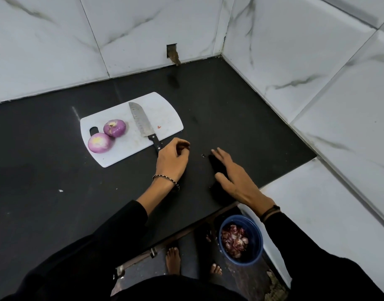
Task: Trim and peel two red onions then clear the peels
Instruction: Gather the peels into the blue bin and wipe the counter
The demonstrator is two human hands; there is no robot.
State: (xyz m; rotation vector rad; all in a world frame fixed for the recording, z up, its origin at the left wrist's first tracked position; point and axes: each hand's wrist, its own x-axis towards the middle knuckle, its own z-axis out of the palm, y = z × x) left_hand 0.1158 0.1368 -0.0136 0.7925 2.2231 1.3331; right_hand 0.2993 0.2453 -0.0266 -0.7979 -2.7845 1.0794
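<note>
Two peeled red onions lie side by side on the left part of a white cutting board. Beside them on the board rests a knife, its black handle pointing toward me. My left hand hovers over the black counter just right of the knife handle, fingertips curled together around what looks like a small reddish peel scrap. My right hand lies flat on the counter with straight fingers. A tiny scrap sits between the two hands. Below the counter edge, a blue bowl holds onion peels.
The black counter runs into a corner of white marble-tiled walls. A white speck lies on the counter at the left. My bare feet stand on the floor beside the bowl.
</note>
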